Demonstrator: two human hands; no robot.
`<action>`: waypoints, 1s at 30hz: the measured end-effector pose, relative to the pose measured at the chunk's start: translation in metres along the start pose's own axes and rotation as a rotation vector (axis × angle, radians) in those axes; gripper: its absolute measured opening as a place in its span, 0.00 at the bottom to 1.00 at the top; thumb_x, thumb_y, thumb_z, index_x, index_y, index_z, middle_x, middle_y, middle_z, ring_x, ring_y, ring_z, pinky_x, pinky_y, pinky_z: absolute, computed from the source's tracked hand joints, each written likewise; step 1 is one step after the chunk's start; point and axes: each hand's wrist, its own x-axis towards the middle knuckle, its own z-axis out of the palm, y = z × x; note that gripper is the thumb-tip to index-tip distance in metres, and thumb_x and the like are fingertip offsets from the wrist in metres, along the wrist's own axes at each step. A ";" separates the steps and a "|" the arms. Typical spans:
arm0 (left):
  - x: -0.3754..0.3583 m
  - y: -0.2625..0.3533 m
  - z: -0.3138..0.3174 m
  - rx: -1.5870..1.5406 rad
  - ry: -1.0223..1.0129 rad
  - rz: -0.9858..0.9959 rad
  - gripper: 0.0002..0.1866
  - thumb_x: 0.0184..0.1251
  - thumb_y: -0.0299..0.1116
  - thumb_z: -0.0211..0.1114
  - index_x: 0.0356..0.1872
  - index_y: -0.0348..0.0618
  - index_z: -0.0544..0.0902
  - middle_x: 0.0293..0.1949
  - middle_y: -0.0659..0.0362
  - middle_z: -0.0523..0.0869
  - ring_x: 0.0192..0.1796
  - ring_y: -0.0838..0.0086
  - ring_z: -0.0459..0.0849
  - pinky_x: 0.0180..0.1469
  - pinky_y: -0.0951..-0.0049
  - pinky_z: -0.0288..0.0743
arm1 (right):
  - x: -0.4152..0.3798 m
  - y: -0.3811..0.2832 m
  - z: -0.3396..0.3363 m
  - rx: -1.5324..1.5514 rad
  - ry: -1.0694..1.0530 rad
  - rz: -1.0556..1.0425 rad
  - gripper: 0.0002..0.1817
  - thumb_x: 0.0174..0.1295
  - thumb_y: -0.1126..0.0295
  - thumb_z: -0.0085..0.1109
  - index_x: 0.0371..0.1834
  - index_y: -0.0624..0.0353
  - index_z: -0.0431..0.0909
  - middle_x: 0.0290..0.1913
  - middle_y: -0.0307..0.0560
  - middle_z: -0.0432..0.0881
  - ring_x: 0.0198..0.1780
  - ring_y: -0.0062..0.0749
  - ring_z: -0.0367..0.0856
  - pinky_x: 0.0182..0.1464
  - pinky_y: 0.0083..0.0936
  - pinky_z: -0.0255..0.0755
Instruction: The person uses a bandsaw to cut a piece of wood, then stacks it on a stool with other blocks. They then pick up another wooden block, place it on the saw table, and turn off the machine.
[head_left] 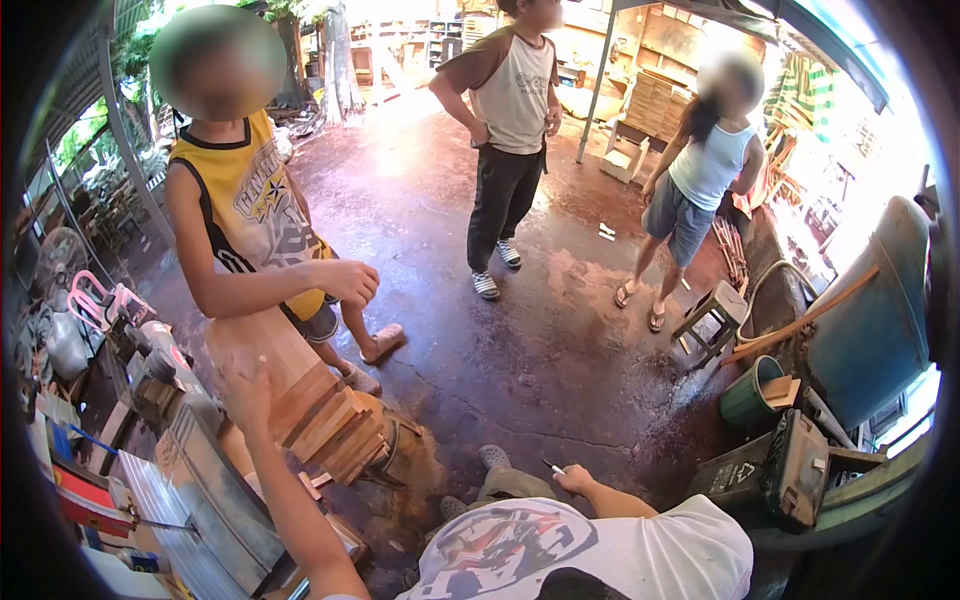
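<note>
My left hand (245, 392) reaches forward and lies, fingers apart and blurred, on the top of a stack of wooden boards (320, 415) that slopes down to the right. My right hand (577, 480) rests by my knee and pinches a small white stick (555, 468), a pencil or a cigarette, I cannot tell which. A person in a yellow sleeveless jersey (250, 205) stands just behind the boards with one fist held over them.
A metal saw bench (205, 490) with a motor (160, 355) stands at the left. Two more people (510, 100) (700, 170) stand on the wet concrete floor (560, 350). At the right are a small stool (712, 315), green bucket (750, 392), blue barrel (870, 320) and black crate (795, 465).
</note>
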 end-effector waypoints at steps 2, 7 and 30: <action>0.000 0.000 -0.001 0.000 0.000 0.005 0.39 0.61 0.55 0.69 0.70 0.47 0.70 0.72 0.39 0.65 0.72 0.45 0.66 0.72 0.49 0.61 | -0.003 -0.001 0.000 0.002 0.000 0.005 0.24 0.62 0.52 0.59 0.42 0.66 0.85 0.33 0.58 0.86 0.31 0.44 0.87 0.36 0.39 0.80; -0.001 0.001 -0.002 0.029 0.028 0.040 0.39 0.60 0.54 0.70 0.70 0.47 0.70 0.71 0.38 0.65 0.72 0.44 0.65 0.71 0.48 0.62 | -0.002 -0.002 0.000 0.006 -0.002 0.033 0.25 0.62 0.52 0.60 0.44 0.66 0.85 0.36 0.58 0.87 0.34 0.44 0.87 0.37 0.39 0.80; -0.005 0.008 -0.007 0.101 0.000 -0.002 0.38 0.62 0.56 0.67 0.70 0.48 0.69 0.72 0.42 0.64 0.71 0.44 0.68 0.68 0.47 0.67 | 0.017 0.002 0.014 0.024 0.008 0.002 0.25 0.68 0.49 0.56 0.43 0.65 0.85 0.29 0.54 0.85 0.28 0.41 0.84 0.34 0.39 0.77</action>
